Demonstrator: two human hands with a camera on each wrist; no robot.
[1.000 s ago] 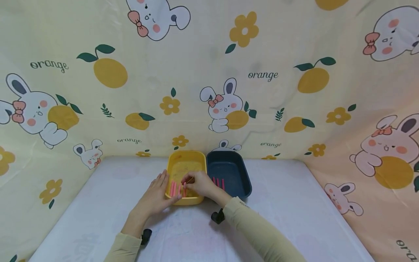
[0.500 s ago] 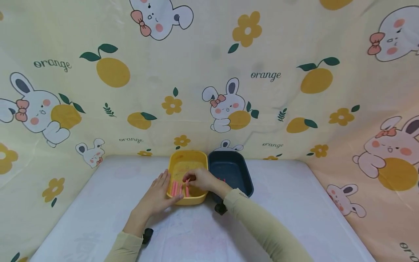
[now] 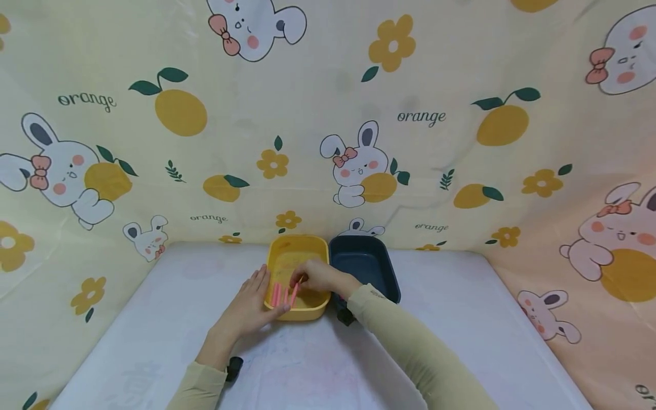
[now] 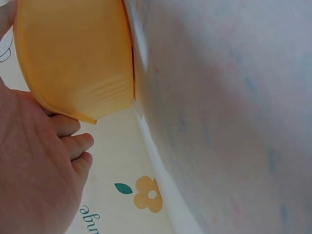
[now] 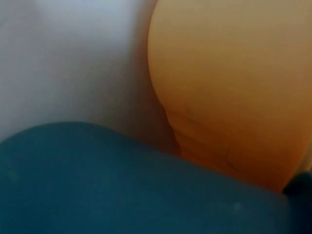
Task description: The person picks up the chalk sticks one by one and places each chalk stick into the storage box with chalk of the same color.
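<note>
In the head view, a yellow plastic bin (image 3: 307,314) stands on the table with several slim pink sticks (image 3: 277,294) leaning side by side against its front wall. My right hand (image 3: 319,275) reaches into it from the right and pinches the top of one pink stick (image 3: 294,296), which tilts at the right end of the row. My left hand (image 3: 248,303) rests against the bin's left side, fingers extended along the rim and thumb at the front edge. The left wrist view has these fingers (image 4: 75,144) touching the bin wall (image 4: 73,53). The right fingertips are partly hidden.
A dark blue bin (image 3: 361,263) adjoins the yellow one on the right; my right forearm hides its front part. White cloth (image 3: 307,364) covers the table, and a patterned curtain (image 3: 287,114) hangs behind and at the sides. A black wrist camera (image 3: 234,369) sits at my left wrist.
The stick in my right hand has gone from nearly upright to tilted. My right forearm now covers the pink sticks seen earlier in the blue bin. My left hand keeps its place on the yellow bin.
</note>
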